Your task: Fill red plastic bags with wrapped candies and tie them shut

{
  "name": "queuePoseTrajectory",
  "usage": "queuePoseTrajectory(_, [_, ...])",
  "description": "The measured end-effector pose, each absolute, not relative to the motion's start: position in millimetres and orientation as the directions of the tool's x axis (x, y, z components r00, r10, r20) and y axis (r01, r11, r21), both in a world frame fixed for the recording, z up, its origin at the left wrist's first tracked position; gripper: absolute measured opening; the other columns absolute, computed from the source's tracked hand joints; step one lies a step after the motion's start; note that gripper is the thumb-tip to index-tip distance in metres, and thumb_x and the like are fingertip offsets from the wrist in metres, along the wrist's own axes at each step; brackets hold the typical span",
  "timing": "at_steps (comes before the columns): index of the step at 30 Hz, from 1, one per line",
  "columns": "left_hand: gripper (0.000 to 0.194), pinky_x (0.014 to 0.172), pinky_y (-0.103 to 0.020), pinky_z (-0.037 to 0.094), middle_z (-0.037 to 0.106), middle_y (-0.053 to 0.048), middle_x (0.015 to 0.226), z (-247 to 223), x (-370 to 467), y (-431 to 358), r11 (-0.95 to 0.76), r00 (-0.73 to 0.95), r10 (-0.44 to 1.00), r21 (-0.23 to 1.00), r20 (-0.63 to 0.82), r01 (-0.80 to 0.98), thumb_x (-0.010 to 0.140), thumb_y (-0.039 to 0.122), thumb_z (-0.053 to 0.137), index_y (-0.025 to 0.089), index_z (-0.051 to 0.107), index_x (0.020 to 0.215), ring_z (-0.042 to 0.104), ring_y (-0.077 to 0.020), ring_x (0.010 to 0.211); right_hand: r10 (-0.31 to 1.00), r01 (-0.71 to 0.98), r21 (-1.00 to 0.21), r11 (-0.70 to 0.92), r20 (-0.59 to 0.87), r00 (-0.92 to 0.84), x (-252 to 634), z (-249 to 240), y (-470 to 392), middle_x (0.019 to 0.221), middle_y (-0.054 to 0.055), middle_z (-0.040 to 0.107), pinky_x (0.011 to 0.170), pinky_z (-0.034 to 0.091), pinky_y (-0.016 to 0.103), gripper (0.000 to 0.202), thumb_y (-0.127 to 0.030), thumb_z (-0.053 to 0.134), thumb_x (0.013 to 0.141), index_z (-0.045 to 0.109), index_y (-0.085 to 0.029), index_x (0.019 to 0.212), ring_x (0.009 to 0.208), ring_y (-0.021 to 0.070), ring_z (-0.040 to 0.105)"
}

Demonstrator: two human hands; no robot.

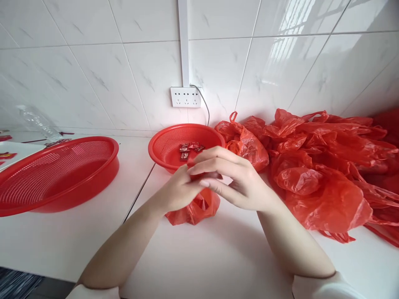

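I log this as a workroom, by its look for packing; whether home or business, I cannot tell. Landmark: wall socket (186, 97). Around it: glossy white wall tiles (149, 62). Above: cable duct (183, 45). Upper right: window reflection (293, 20). Below: white worktop (230, 257), red basket (158, 143) with small wrapped packets (184, 156). Right: heaped plastic bags (324, 166). Left: second basket (93, 187), tray (21, 149), clear bottle (39, 122).

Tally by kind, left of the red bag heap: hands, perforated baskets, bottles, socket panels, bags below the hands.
Left hand, right hand: 2
Perforated red baskets: 2
Clear plastic bottle: 1
Wall socket panel: 1
Red plastic bag: 1
Total: 7
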State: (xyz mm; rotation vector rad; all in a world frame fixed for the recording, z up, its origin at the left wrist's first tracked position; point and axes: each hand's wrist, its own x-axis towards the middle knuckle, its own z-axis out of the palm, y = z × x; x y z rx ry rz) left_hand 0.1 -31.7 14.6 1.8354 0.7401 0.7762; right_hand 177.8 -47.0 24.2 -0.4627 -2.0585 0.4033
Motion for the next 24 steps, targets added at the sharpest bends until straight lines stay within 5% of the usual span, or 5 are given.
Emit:
queuePoseTrajectory(5, [0.032, 0.058, -0.026, 0.052, 0.063, -0.004, 0.097, 13.6, -8.7, -25.9, -0.045, 0.362, 0.932, 0.984, -0.02, 0.17, 0.088, 0.054, 0.051, 0.029, 0.061, 0.105, 0.062, -0.0215, 0.092, 0.551, 0.275, -0.478, 0.834, 0.702, -0.452, 185.9, 24.2, -37.0, 0.115, 0.007, 0.062, 0.091, 0.051, 0.039, 0.029, -0.015, 0.049, 0.091, 0.059, -0.025, 0.117, 0.107, 0.0209, 0.059])
queuePoseTrajectory(9, [0.034, 0.041, -0.019, 0.04, 0.051, 0.002, 0.064, 17.9, -9.2, -24.4, -0.003, 0.36, 0.932, 0.989, -0.05, 0.145, 0.086, 0.057, 0.052, 0.025, 0.061, 0.09, 0.047, -0.0089, 0.05, 0.608, 0.295, -0.531, 0.794, 0.698, -0.379, 186.6, 18.1, -29.1, 0.106, 0.006, 0.065, 0.084, 0.054, 0.037, 0.025, -0.014, 0.054, 0.088, 0.061, -0.023, 0.11, 0.099, 0.0204, 0.062])
queuePoseTrajectory(12, [0.037, 0.032, -0.019, 0.026, 0.046, 0.004, 0.055, 22.1, -10.5, -21.2, -0.002, 0.4, 0.915, 0.991, -0.052, 0.134, 0.086, 0.057, 0.053, 0.025, 0.065, 0.099, 0.028, -0.0049, 0.036, 0.658, 0.294, -0.589, 0.753, 0.693, -0.295, 186.2, 14.8, -26.0, 0.1, 0.005, 0.066, 0.081, 0.055, 0.035, 0.021, -0.014, 0.055, 0.087, 0.061, -0.022, 0.106, 0.093, 0.0192, 0.064])
queuePoseTrajectory(16, [0.045, 0.04, -0.024, 0.039, 0.055, 0.002, 0.053, 25.7, -18.8, -10.8, 0.016, 0.451, 0.89, 0.994, -0.063, 0.108, 0.089, 0.054, 0.048, 0.025, 0.061, 0.12, 0.039, -0.008, 0.034, 0.678, 0.274, -0.622, 0.733, 0.701, -0.222, 189.9, 16.2, -26.4, 0.096, 0.005, 0.065, 0.077, 0.055, 0.033, 0.016, -0.016, 0.056, 0.087, 0.061, -0.022, 0.102, 0.09, 0.0185, 0.063])
queuePoseTrajectory(24, [0.032, 0.05, -0.026, 0.046, 0.058, -0.001, 0.065, 27.6, -23.4, -4.4, 0.033, 0.556, 0.831, 0.999, -0.028, 0.001, 0.091, 0.046, 0.046, 0.023, 0.067, 0.101, 0.05, -0.0109, 0.048, 0.484, 0.161, -0.535, 0.829, 0.545, -0.684, 187.8, 22.5, -42.3, 0.094, 0.003, 0.068, 0.072, 0.053, 0.029, 0.015, -0.012, 0.053, 0.088, 0.065, -0.022, 0.091, 0.083, 0.0152, 0.063])
